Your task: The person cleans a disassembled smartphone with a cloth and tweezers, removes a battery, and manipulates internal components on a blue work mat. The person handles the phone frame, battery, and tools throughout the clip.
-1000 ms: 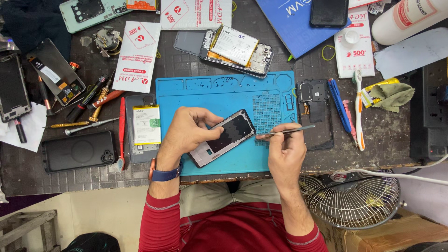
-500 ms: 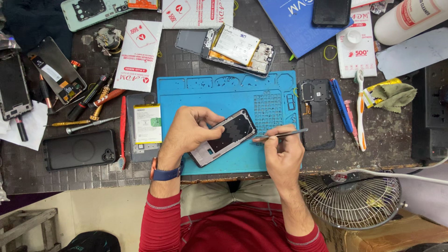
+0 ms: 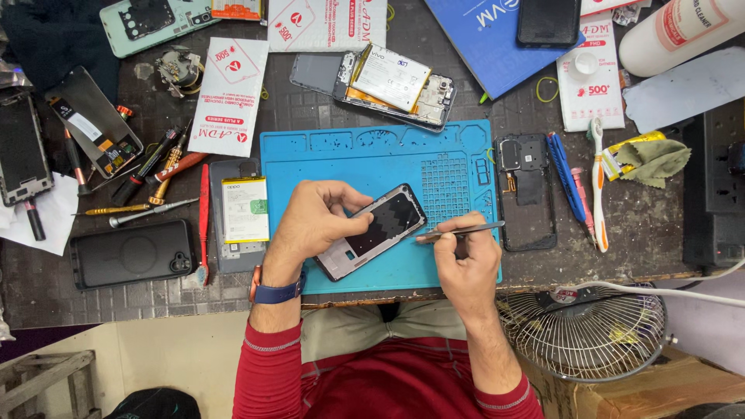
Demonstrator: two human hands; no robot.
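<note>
The left hand [image 3: 314, 221] is curled around a phone [image 3: 372, 231] with its back off, fingers closed over the upper edge and thumb on the near side, holding it tilted on the blue mat [image 3: 365, 155] at the front of the workbench. The right hand [image 3: 464, 264] pinches a pair of tweezers [image 3: 459, 230] shut between thumb and fingers, their tip right at the phone's lower right edge. Another opened phone [image 3: 388, 81] lies beyond the mat, and screwdrivers [image 3: 155, 174] lie to its left.
</note>
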